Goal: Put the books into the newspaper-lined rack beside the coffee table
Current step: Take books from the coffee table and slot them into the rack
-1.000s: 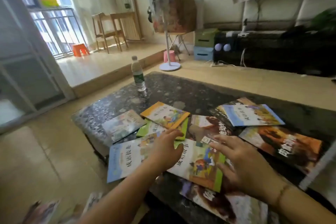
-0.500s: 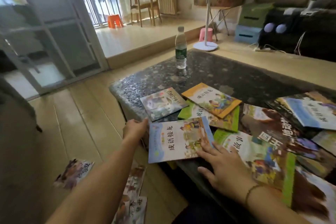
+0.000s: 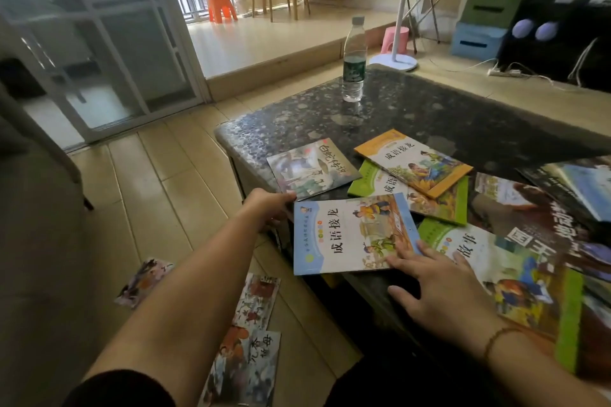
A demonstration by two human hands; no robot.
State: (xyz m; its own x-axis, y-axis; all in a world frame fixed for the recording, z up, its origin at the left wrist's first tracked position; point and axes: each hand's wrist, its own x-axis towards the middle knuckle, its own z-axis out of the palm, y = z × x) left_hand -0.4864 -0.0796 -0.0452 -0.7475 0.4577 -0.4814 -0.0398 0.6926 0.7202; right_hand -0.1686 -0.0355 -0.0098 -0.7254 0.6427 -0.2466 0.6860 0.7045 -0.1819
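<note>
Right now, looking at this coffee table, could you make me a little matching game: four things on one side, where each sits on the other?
Things:
1. water bottle
2. blue-bordered book
3. orange-bordered book
4. orange stool

Places:
A. lying on top of a green-bordered book
B. on the raised floor by the window
C. standing upright at the table's far end
D. at the table's near edge, between both hands

Pairs: 1-C, 2-D, 3-A, 4-B

Colourful picture books (image 3: 353, 233) lie flat, overlapping, scattered on the coffee table (image 3: 429, 116).
</note>
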